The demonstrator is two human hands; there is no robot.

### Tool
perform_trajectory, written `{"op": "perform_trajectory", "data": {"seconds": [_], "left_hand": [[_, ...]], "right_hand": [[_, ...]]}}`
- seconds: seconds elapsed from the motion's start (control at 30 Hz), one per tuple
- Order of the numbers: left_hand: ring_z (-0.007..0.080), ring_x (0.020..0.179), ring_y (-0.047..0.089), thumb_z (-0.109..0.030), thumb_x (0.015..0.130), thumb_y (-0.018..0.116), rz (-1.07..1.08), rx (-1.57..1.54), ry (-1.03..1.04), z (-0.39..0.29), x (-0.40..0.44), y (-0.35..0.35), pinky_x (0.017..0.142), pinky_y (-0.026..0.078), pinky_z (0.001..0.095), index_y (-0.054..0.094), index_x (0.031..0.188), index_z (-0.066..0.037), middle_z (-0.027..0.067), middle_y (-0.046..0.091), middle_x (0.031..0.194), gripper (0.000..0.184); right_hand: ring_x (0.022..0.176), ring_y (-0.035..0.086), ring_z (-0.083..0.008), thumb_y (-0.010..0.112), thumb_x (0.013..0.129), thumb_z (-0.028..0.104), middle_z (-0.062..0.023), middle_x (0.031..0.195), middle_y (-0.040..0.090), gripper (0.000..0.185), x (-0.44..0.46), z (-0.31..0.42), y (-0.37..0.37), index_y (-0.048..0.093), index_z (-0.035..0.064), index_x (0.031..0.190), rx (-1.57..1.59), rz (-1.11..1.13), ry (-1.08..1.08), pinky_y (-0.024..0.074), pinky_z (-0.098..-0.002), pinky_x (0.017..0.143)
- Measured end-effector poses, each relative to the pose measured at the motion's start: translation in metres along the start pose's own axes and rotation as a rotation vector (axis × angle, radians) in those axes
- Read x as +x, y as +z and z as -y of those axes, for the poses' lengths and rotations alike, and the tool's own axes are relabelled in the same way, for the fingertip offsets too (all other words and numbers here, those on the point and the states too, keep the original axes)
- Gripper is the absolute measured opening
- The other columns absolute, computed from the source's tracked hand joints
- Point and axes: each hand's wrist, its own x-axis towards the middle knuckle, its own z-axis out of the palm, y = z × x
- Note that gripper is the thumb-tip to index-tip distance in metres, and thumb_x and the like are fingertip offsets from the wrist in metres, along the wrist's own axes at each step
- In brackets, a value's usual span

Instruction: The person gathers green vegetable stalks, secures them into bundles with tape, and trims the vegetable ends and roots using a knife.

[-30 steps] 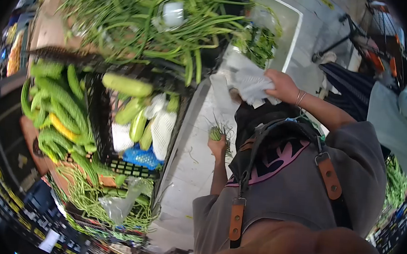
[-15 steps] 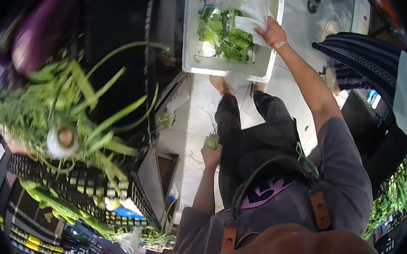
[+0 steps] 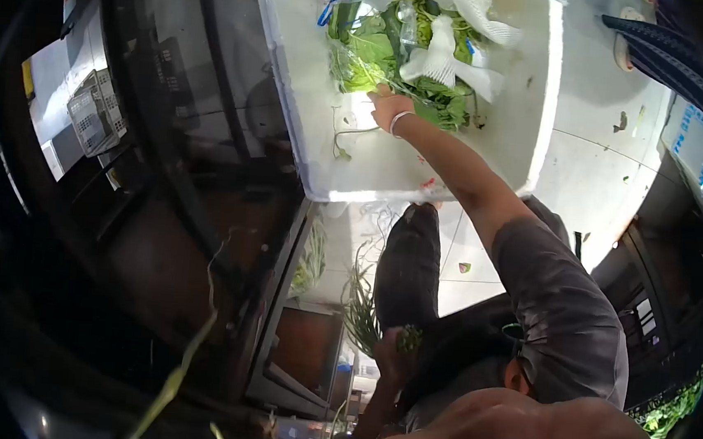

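My right hand [image 3: 391,110], with a bracelet at the wrist, reaches into a white foam box [image 3: 407,192]. Its fingers are closed at the lower edge of some leafy greens [image 3: 371,56], which look partly wrapped in clear plastic. Beside the greens lies a white foam net sleeve [image 3: 441,49]. Low by my leg, my left hand [image 3: 390,353] is wrapped round a bunch of thin green stems [image 3: 361,307]. The stems' cut ends show on the hand's right side, and their long thin tips spread to the left.
More foam netting [image 3: 477,6] and a blue tie [image 3: 328,10] are at the box's far end. Dark shelving [image 3: 204,208] stands on my left. Scraps [image 3: 464,268] lie on the tiled floor. Someone's striped clothing [image 3: 661,58] shows at upper right.
My right hand has let go of the white netting and moved left to the leafy greens. The box appears closer. The eggplant and crate of vegetables at left are out of view.
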Motion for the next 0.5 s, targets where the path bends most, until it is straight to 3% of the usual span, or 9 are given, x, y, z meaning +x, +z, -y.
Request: {"op": "perform_trajectory", "data": {"seconds": [0.07,0.13,0.2,0.27,0.3,0.33,0.4,0.47,0.5], "left_hand": [[0.0323,0.069,0.062,-0.032,0.071,0.071,0.085,-0.086,-0.090,0.057,-0.015,0.032,0.064,0.049,0.0412,0.059,0.093,-0.008,0.0120,0.062,0.074,0.035],[0.0308,0.067,0.061,-0.034,0.070,0.071,0.163,-0.171,-0.174,0.051,-0.011,0.031,0.063,0.049,0.0402,0.060,0.094,-0.008,0.0110,0.061,0.074,0.037],[0.0274,0.068,0.062,-0.037,0.068,0.074,-0.225,-0.238,0.107,0.030,-0.009,0.025,0.063,0.049,0.0361,0.059,0.095,-0.008,0.0093,0.061,0.075,0.043],[0.0265,0.068,0.062,-0.034,0.069,0.074,-0.136,-0.273,0.104,0.029,-0.003,0.011,0.062,0.049,0.0343,0.058,0.095,-0.007,0.0089,0.061,0.075,0.040],[0.0256,0.068,0.062,-0.031,0.071,0.073,-0.051,-0.307,0.100,0.028,-0.001,0.007,0.062,0.049,0.0324,0.058,0.094,-0.006,0.0086,0.060,0.075,0.038],[0.0256,0.068,0.062,-0.031,0.071,0.073,-0.053,-0.314,0.111,0.027,-0.001,0.011,0.062,0.049,0.0324,0.058,0.094,-0.006,0.0086,0.060,0.075,0.038],[0.0207,0.066,0.060,-0.017,0.079,0.066,-0.200,-1.264,-0.408,0.020,-0.001,0.021,0.060,0.048,0.0293,0.056,0.093,-0.004,0.0063,0.059,0.074,0.022],[0.0179,0.073,0.061,-0.021,0.073,0.068,-0.319,-0.493,-0.065,0.007,-0.001,0.004,0.060,0.047,0.0353,0.062,0.088,-0.005,0.0104,0.064,0.083,0.023],[0.0144,0.070,0.058,-0.009,0.076,0.063,-0.387,-0.023,0.009,0.002,0.006,-0.002,0.060,0.047,0.0299,0.059,0.088,-0.004,0.0059,0.061,0.080,0.014]], "right_hand": [[0.106,0.055,-0.0302,0.050,0.083,0.022,-0.0156,0.131,0.043,0.039,0.031,-0.003,0.023,0.050,0.0105,0.121,-0.019,0.000,0.077,0.0438,-0.0395,0.090],[0.105,0.056,-0.0306,0.051,0.083,0.024,-0.0164,0.130,0.044,0.041,0.045,-0.004,0.032,0.049,0.0096,0.121,-0.038,-0.007,0.152,0.0437,-0.0394,0.090],[0.101,0.057,-0.0312,0.052,0.083,0.021,-0.0177,0.113,0.054,0.033,0.042,-0.007,0.031,0.055,0.0051,0.112,0.068,-0.066,0.087,0.0447,-0.0395,0.087],[0.094,0.059,-0.0307,0.054,0.083,0.019,-0.0155,0.094,0.062,0.023,0.019,-0.002,0.013,0.061,0.0031,0.098,0.136,-0.163,0.064,0.0462,-0.0394,0.081],[0.094,0.059,-0.0307,0.054,0.083,0.019,-0.0155,0.094,0.062,0.023,0.001,-0.001,0.004,0.061,0.0031,0.098,0.127,-0.174,0.062,0.0462,-0.0394,0.081],[0.091,0.059,-0.0307,0.055,0.082,0.020,-0.0144,0.093,0.062,0.023,-0.021,-0.001,-0.008,0.062,0.0042,0.097,0.267,-0.292,-0.108,0.0468,-0.0389,0.079],[0.085,0.060,-0.0287,0.058,0.081,0.019,-0.0112,0.093,0.062,0.016,-0.082,0.015,-0.045,0.062,0.0079,0.091,0.391,-0.459,-0.378,0.0482,-0.0376,0.073],[0.082,0.060,-0.0262,0.059,0.079,0.016,-0.0083,0.092,0.060,0.009,-0.166,0.045,-0.101,0.062,0.0100,0.085,0.375,-0.443,-0.568,0.0490,-0.0357,0.068],[0.081,0.060,-0.0258,0.060,0.078,0.014,-0.0075,0.091,0.060,0.007,-0.206,0.057,-0.118,0.061,0.0095,0.084,0.374,-0.377,-0.660,0.0493,-0.0346,0.067]]}}
